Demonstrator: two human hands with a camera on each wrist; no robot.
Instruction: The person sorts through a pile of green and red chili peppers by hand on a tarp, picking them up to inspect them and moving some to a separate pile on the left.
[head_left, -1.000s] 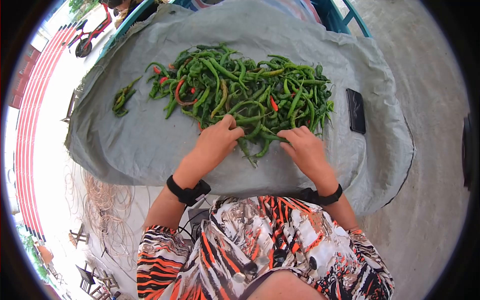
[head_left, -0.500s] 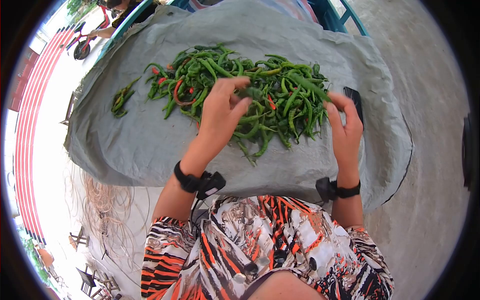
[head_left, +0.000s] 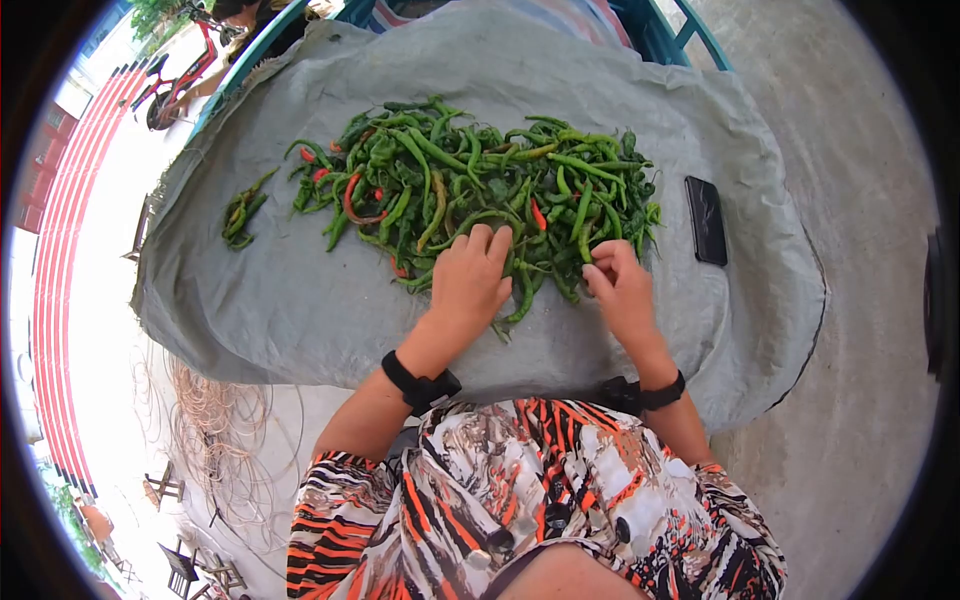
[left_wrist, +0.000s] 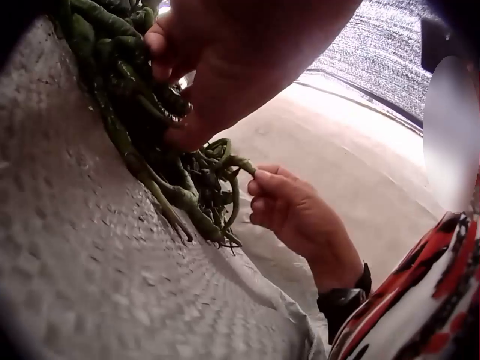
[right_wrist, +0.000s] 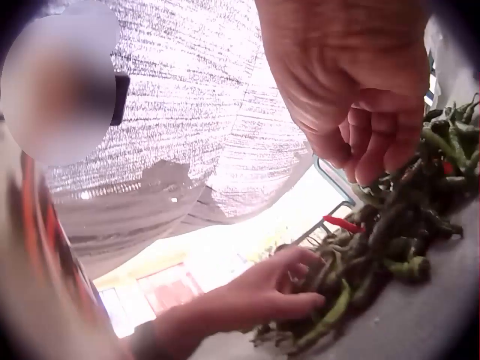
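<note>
In the head view, a grey sheet [head_left: 300, 300] is spread out in front of a teal frame [head_left: 703, 40], and a long pile of green peppers [head_left: 440, 150], dotted with red, is heaped across its middle. A small bunch of peppers [head_left: 241, 212] is set apart to the left, and a black phone [head_left: 707, 220] is laid to the right. The pile's near edge is touched by the left hand [head_left: 467, 285]; the right hand [head_left: 626, 297] is held at its near right corner.

In the left wrist view, a green pepper [left_wrist: 242, 163] is pinched by its end between the right hand's thumb and fingers.

In the right wrist view, the left hand's thumb and fingers are spread loosely over the peppers, released. The right hand's fingertips are bent close above the pile, and a red pepper [right_wrist: 343, 223] is seen between the two hands.
</note>
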